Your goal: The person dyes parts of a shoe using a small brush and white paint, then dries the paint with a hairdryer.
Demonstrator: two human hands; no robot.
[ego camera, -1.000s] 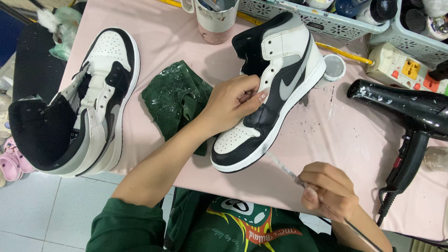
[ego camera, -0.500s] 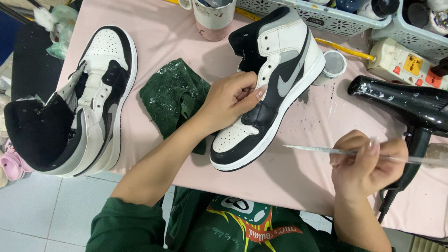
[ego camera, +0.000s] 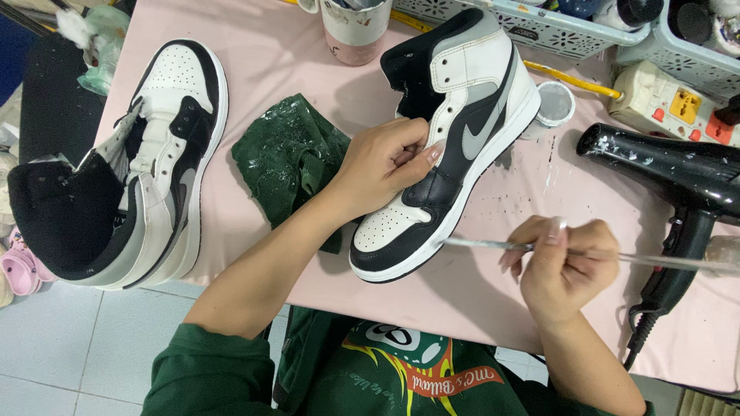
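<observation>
Brush (ego camera: 493,245) tip now nearer sneaker (ego camera: 455,139) sole.

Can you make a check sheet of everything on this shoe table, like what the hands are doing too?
Surface: pink table, paint specks near the hair dryer.
Job's things: black, white and grey shoe; thin brush.
Clutter: second shoe, green cloth, cup, small lid, black hair dryer, baskets.
Grippers: left hand holds the shoe; right hand holds the brush.
Cables: dryer cord; power strip.
Surroundings: tiled floor.
</observation>
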